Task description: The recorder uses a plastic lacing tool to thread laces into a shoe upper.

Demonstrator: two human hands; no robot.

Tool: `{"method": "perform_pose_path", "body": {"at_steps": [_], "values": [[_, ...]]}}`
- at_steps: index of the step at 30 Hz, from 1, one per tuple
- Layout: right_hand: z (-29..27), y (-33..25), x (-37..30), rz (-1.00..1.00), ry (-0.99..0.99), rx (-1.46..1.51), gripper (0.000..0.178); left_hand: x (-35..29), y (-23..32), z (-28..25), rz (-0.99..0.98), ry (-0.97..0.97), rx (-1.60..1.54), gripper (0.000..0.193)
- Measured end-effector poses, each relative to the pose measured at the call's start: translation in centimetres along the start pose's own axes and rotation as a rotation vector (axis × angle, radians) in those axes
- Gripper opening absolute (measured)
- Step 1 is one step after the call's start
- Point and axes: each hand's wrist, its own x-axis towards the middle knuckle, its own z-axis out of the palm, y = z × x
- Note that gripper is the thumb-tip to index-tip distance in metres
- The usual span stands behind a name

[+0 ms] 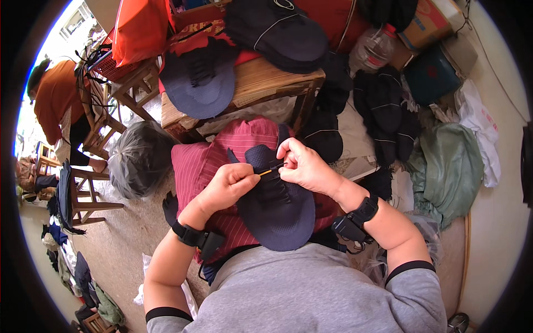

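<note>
A dark navy knitted shoe upper point(280, 213) lies over my lap, its rounded wide end towards me and a row of dark loops across its middle. My left hand point(230, 184) is closed at the left of the upper, pinching a thin yellow stick point(266, 172) that points right across it. My right hand point(305, 165) is closed at the upper's right edge, thumb and forefinger pinched together near the stick's dark far end. What sits between those right fingertips is too small to make out. A striped maroon cloth point(194, 161) lies beneath the upper.
Ahead stands a wooden bench point(266, 83) bearing another navy upper point(202, 80) and a tied stack of dark uppers point(277, 36). More tied bundles point(384, 105) lie right, beside a green sack point(447, 166). At left are a grey plastic bag point(140, 158), stools and another person point(61, 105).
</note>
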Motion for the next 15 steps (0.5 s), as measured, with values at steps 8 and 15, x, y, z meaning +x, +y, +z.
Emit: {"method": "perform_pose_path", "body": {"at_steps": [8,15], "values": [[-0.4,-0.2,-0.1,-0.014,-0.019,-0.041,0.030,-0.4,-0.2,-0.4,-0.115,-0.015,-0.358,0.031],[-0.5,-0.3,-0.3,0.008,-0.037,-0.013,0.028,-1.2,-0.8,-0.4,-0.119,-0.019,-0.461,0.030]]}}
